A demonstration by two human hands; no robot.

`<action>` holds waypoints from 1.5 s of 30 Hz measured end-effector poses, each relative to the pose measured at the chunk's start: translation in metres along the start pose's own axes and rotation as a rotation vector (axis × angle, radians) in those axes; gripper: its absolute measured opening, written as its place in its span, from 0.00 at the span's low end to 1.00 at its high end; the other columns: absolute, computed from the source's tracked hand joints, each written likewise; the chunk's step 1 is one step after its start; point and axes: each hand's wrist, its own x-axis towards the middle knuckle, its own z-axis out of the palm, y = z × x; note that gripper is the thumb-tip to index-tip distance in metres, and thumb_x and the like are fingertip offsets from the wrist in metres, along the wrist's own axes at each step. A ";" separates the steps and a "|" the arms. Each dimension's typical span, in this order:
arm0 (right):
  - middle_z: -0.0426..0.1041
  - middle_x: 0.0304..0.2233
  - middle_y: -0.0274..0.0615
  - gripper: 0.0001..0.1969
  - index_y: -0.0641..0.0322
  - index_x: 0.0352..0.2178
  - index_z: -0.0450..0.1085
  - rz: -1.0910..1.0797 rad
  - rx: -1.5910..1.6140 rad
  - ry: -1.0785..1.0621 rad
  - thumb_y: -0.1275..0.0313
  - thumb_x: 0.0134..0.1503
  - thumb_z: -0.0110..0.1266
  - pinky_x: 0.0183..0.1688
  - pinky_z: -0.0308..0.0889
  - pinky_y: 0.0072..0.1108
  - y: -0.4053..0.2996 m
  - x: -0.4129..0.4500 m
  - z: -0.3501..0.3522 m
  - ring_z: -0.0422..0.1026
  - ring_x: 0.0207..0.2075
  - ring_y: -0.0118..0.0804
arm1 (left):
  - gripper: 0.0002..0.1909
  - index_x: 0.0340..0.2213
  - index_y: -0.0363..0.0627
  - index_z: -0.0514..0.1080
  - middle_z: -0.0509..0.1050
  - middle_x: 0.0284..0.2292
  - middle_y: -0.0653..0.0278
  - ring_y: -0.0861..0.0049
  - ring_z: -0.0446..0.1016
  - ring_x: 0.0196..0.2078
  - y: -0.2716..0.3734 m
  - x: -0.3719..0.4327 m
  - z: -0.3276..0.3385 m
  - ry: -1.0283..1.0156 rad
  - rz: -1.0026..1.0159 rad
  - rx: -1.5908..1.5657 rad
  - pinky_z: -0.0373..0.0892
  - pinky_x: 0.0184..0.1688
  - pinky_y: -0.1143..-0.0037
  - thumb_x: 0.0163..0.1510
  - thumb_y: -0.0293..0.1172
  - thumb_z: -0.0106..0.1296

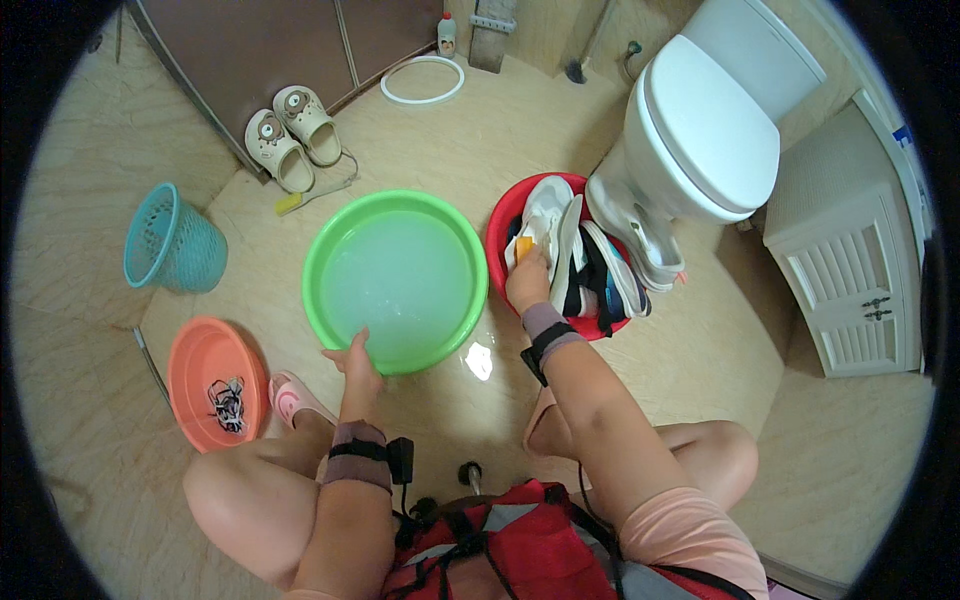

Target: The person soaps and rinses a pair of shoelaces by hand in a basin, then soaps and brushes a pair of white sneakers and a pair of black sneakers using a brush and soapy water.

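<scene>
My right hand (529,279) reaches over the near left side of a red basin (504,201) full of shoes. It grips a small orange-yellow object (523,247), perhaps a brush, against a white shoe (546,206). Several white and dark shoes (600,262) stand packed beside it, and another white shoe (649,244) lies at the basin's right edge. My left hand (355,361) rests at the near rim of a green basin (315,247) of cloudy water, thumb and fingers spread, with nothing visible in it.
An orange basin (191,360) with tangled shoelaces (227,405) sits left, near a blue plastic basket (191,247). Beige clogs (289,142) and a yellow-ended brush (296,201) lie by the door. A white ring (422,99), a bottle (446,36), a toilet (712,127) and a louvered cabinet (847,262) stand around.
</scene>
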 end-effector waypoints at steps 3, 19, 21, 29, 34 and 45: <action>0.67 0.40 0.62 0.22 0.74 0.51 0.51 0.079 -0.103 0.032 0.78 0.54 0.36 0.46 0.63 0.35 -0.007 0.007 0.013 0.67 0.43 0.56 | 0.57 0.58 0.48 0.22 0.47 0.57 0.51 0.58 0.56 0.56 -0.002 0.000 0.000 0.068 -0.007 0.081 0.61 0.52 0.60 0.44 0.29 0.57; 0.70 0.34 0.55 0.17 0.65 0.36 0.59 0.100 -0.057 0.156 0.72 0.45 0.54 0.40 0.66 0.38 -0.011 0.002 -0.018 0.71 0.36 0.55 | 0.56 0.59 0.51 0.26 0.44 0.57 0.51 0.57 0.58 0.54 0.010 -0.010 0.009 0.181 -0.049 0.193 0.66 0.49 0.58 0.42 0.32 0.58; 0.70 0.34 0.56 0.17 0.65 0.36 0.59 0.101 -0.026 0.168 0.71 0.46 0.55 0.40 0.66 0.38 -0.014 0.000 -0.024 0.71 0.37 0.56 | 0.56 0.59 0.51 0.26 0.42 0.58 0.53 0.57 0.58 0.55 0.005 -0.003 0.006 0.191 0.011 0.177 0.66 0.48 0.58 0.43 0.33 0.57; 0.68 0.40 0.47 0.20 0.67 0.44 0.60 0.534 1.399 -0.294 0.77 0.47 0.43 0.43 0.68 0.32 -0.005 0.012 -0.063 0.71 0.40 0.45 | 0.59 0.59 0.52 0.23 0.40 0.59 0.55 0.58 0.53 0.58 0.014 -0.020 0.007 0.109 -0.042 0.156 0.63 0.52 0.59 0.41 0.37 0.59; 0.67 0.45 0.44 0.21 0.63 0.47 0.59 0.236 2.209 -0.524 0.73 0.49 0.45 0.56 0.57 0.37 -0.030 0.007 -0.143 0.65 0.49 0.48 | 0.60 0.59 0.54 0.23 0.37 0.59 0.58 0.60 0.49 0.59 0.016 -0.024 0.008 0.078 -0.093 0.210 0.62 0.53 0.60 0.40 0.40 0.59; 0.67 0.40 0.51 0.22 0.68 0.47 0.55 -0.147 1.591 0.073 0.80 0.49 0.47 0.44 0.69 0.37 -0.046 0.076 -0.272 0.71 0.42 0.49 | 0.58 0.59 0.55 0.24 0.38 0.58 0.56 0.58 0.53 0.57 0.022 -0.030 0.007 0.159 -0.114 0.253 0.63 0.53 0.60 0.41 0.36 0.57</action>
